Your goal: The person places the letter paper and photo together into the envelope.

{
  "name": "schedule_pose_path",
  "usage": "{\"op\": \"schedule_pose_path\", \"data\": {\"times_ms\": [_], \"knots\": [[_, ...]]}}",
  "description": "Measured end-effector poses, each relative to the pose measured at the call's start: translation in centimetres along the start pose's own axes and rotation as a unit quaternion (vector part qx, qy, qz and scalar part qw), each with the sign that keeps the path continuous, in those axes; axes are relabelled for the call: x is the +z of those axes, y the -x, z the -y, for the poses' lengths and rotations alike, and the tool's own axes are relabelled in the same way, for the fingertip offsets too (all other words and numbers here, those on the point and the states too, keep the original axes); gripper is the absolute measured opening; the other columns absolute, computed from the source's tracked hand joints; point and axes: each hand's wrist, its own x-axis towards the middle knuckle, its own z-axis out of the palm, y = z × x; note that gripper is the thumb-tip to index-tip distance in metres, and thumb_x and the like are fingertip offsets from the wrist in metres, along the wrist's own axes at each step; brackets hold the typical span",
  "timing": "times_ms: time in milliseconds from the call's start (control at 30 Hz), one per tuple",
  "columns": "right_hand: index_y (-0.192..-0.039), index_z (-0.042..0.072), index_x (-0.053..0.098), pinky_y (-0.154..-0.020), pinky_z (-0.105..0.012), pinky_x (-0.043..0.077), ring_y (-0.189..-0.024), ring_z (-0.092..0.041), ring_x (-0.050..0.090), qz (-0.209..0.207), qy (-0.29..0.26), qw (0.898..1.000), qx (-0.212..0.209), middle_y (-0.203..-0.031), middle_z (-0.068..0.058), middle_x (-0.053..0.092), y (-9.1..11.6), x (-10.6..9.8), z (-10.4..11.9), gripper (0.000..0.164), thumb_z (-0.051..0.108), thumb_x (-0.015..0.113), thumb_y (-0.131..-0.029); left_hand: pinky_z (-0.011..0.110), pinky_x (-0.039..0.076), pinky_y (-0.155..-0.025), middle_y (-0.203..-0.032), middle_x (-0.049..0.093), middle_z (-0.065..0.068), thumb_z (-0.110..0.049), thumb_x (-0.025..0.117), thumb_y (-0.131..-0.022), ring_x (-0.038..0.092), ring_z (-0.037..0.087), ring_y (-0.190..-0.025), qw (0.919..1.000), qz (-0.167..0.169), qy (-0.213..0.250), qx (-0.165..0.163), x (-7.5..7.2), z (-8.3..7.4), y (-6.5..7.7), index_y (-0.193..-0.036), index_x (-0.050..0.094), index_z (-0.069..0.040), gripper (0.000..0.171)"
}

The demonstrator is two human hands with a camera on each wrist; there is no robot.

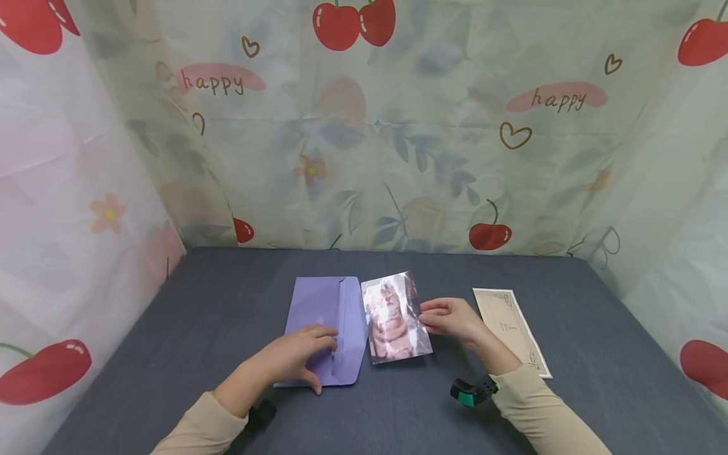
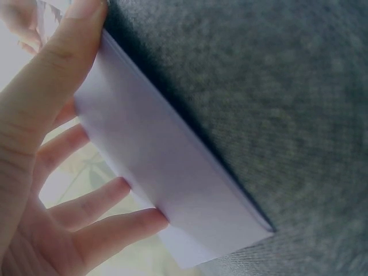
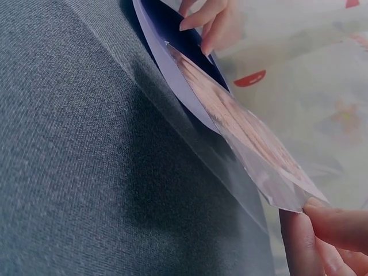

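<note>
A purple envelope (image 1: 313,302) lies on the table with its flap unfolded to the right. On it rests my left hand (image 1: 292,357), fingers spread over the face and thumb by the near edge; the left wrist view shows these fingertips touching the envelope (image 2: 155,138). My right hand (image 1: 453,318) pinches the right edge of a glossy photo (image 1: 394,319) between thumb and fingers. That photo (image 3: 236,123) is tilted in the right wrist view, its far end over the envelope's flap. What the photo pictures is blurred by glare.
A cream card with ornate corners (image 1: 508,325) lies on the dark table (image 1: 227,297), right of my right hand and partly behind the forearm. A patterned curtain (image 1: 421,126) with cherries closes off the back and both sides.
</note>
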Motion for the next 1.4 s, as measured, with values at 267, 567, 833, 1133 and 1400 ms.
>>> {"op": "schedule_pose_path", "data": {"times_ms": [267, 567, 833, 1133, 1400], "knots": [[-0.117, -0.016, 0.053, -0.068, -0.025, 0.057, -0.072, -0.004, 0.064, -0.005, -0.003, 1.0, 0.008, -0.091, -0.011, 0.072, -0.4, 0.3, -0.3, 0.038, 0.0, 0.063, -0.084, 0.047, 0.041, -0.103, -0.132, 0.054, 0.011, -0.038, 0.084, -0.059, 0.048, 0.039, -0.125, 1.0, 0.004, 0.001, -0.004, 0.0, 0.0, 0.0, -0.107, 0.058, -0.012, 0.06], [-0.116, -0.018, 0.052, -0.067, -0.024, 0.057, -0.072, -0.004, 0.064, 0.003, -0.01, 1.0, 0.002, -0.091, -0.012, 0.071, -0.7, 0.8, -0.5, 0.038, -0.001, 0.062, -0.084, 0.046, 0.042, -0.103, -0.133, 0.053, 0.011, -0.038, 0.083, -0.06, 0.048, 0.038, -0.125, 1.0, 0.004, 0.002, -0.002, 0.0, 0.0, 0.0, -0.107, 0.058, -0.012, 0.06], [-0.116, -0.017, 0.053, -0.069, -0.027, 0.058, -0.071, -0.006, 0.064, 0.001, -0.008, 1.0, 0.013, -0.09, -0.013, 0.071, -0.9, 1.4, -0.6, 0.037, -0.002, 0.062, -0.084, 0.046, 0.042, -0.103, -0.132, 0.054, 0.011, -0.038, 0.084, -0.058, 0.048, 0.038, -0.124, 1.0, -0.003, 0.0, 0.0, 0.1, 0.0, 0.0, -0.106, 0.058, -0.012, 0.06], [-0.116, -0.016, 0.054, -0.07, -0.028, 0.058, -0.072, -0.006, 0.064, 0.003, -0.008, 1.0, 0.014, -0.092, -0.014, 0.071, -1.3, 2.1, -0.7, 0.036, -0.002, 0.062, -0.084, 0.046, 0.042, -0.102, -0.132, 0.054, 0.011, -0.038, 0.084, -0.058, 0.048, 0.039, -0.124, 1.0, -0.004, 0.0, 0.002, 0.1, 0.0, 0.1, -0.106, 0.058, -0.012, 0.06], [-0.117, -0.019, 0.051, -0.069, -0.025, 0.058, -0.074, -0.005, 0.064, 0.018, -0.031, 0.999, 0.008, -0.091, -0.012, 0.071, -1.5, 2.8, -0.7, 0.036, -0.005, 0.06, -0.085, 0.047, 0.042, -0.102, -0.132, 0.054, 0.011, -0.038, 0.083, -0.059, 0.048, 0.039, -0.124, 1.0, -0.006, 0.003, 0.003, 0.1, 0.0, 0.1, -0.107, 0.058, -0.012, 0.06]]}}
